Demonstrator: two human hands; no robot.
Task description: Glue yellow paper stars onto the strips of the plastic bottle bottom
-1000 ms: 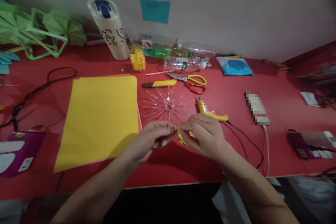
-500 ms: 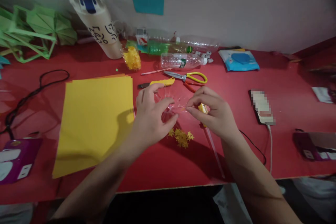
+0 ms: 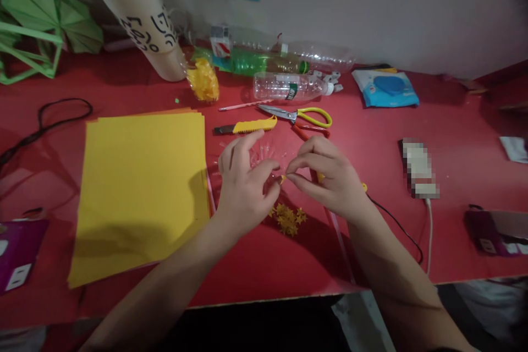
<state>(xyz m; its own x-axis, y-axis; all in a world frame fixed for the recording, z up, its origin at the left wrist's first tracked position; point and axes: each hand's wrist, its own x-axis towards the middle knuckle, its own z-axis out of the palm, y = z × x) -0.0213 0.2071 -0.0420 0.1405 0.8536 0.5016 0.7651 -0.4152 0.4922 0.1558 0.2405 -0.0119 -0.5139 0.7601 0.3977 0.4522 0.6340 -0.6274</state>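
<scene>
Between my hands, a clear plastic piece with splayed strips (image 3: pixel 266 149) lies over the red table. My left hand (image 3: pixel 247 184) curls beside it with thumb and fingers apart; whether it touches the plastic is unclear. The thumb and index finger of my right hand (image 3: pixel 330 176) pinch a tiny yellow star (image 3: pixel 283 179). Just below my hands is a small pile of yellow stars (image 3: pixel 287 219). A yellow cutter (image 3: pixel 251 125) and yellow-and-red-handled scissors (image 3: pixel 307 117) lie behind my hands. A pale straw (image 3: pixel 341 245) runs beside my right wrist.
Yellow paper sheets (image 3: pixel 142 187) cover the left. Behind stand a tall cup (image 3: pixel 144 22), a bag of yellow pieces (image 3: pixel 203 80) and lying plastic bottles (image 3: pixel 289 87). To the right are a wipes pack (image 3: pixel 388 88) and a phone (image 3: pixel 418 168) with a cable.
The camera view has shifted, so the back items sit higher. My right fingers have come closer to my left hand, with the small yellow star now clearer at their tips.
</scene>
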